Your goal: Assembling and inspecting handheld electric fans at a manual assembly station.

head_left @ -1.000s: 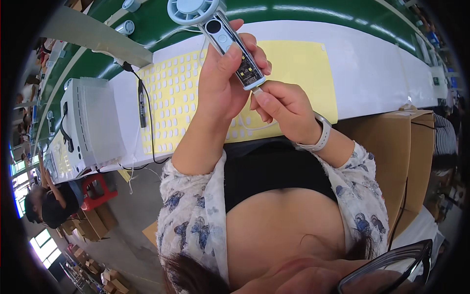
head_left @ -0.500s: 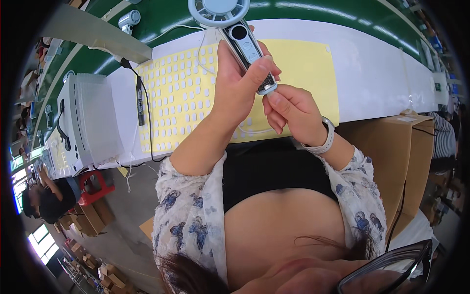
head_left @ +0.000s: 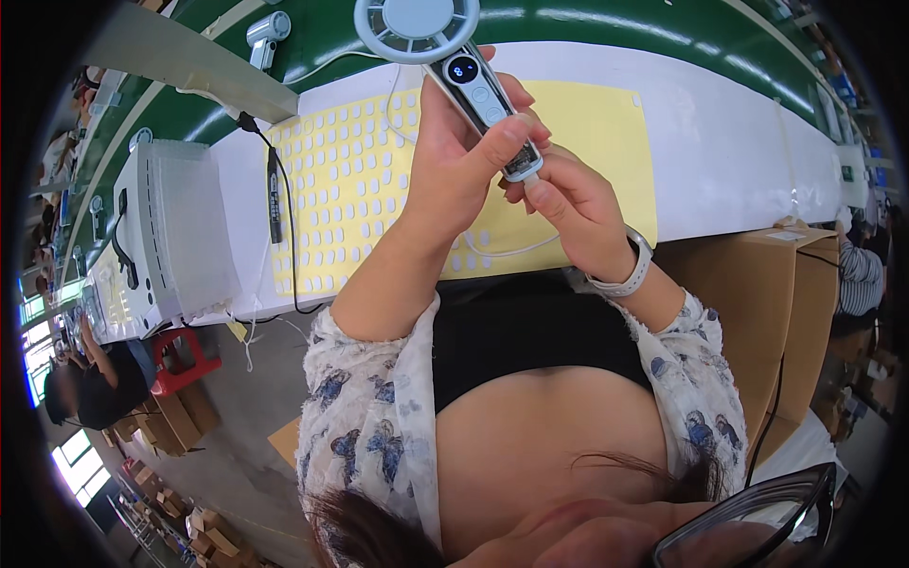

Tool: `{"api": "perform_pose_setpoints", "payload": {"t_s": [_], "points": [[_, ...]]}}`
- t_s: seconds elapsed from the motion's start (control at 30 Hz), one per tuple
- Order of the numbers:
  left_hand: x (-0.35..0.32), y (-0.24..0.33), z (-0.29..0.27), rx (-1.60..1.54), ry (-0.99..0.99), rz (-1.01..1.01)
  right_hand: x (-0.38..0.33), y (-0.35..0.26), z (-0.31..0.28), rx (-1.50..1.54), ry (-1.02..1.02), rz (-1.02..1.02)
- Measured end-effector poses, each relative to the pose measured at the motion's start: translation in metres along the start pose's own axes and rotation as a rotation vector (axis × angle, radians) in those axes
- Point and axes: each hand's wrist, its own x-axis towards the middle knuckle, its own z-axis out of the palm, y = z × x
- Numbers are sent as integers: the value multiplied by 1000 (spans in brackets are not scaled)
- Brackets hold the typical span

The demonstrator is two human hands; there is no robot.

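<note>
Only the head cam here. The pale blue handheld fan [head_left: 481,96] is up in the air over the near half of the white tabletop [head_left: 729,156], its round head reaching past the far edge toward the green surface [head_left: 606,26]. The left hand [head_left: 456,163] is wrapped around the handle, thumb across the front. The right hand [head_left: 575,196] pinches a small pale plug [head_left: 530,180] right at the handle's bottom end. Can't tell if it's pushed all the way home, fingers are in the way, but the little round display [head_left: 461,69] is lit, so I'd guess it's getting power.

If you're doing this: push straight along the handle, don't wiggle sideways, since the socket probably won't love that. Hold the plug body, not the white cable [head_left: 511,253], and leave some slack where it loops over the yellow sheet [head_left: 592,123] by the tabletop's near edge. Left thumb is just below the front buttons, so I'd watch for accidental presses. The lower front looks dark and see-through, maybe bare circuitry, so go easy on squeezing there. And tilt the display toward you so you can read it without shifting your grip.
</note>
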Motion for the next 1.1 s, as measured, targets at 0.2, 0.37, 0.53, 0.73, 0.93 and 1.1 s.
{"api": "perform_pose_setpoints", "payload": {"t_s": [0.2, 0.37, 0.53, 0.73, 0.93, 1.1], "points": [[-1, -7, 5, -190, 12, -70, -5, 7, -15, -17, -78, 66], [8, -9, -10, -480, 321, -84, -5, 14, -19, -222, -155, -265], [0, -13, 2, -229, -64, -172, -1, 22, -58, -707, 188, -59], [-9, -24, 5, -156, -386, -365, 7, -7, -46, 69, 36, 122], [-13, -22, 14, 72, -401, -440, 1, 7, -44, 175, 44, 86], [-15, -31, 10, 101, -415, -426, 1, 0, -46, 224, 7, 183]]}}
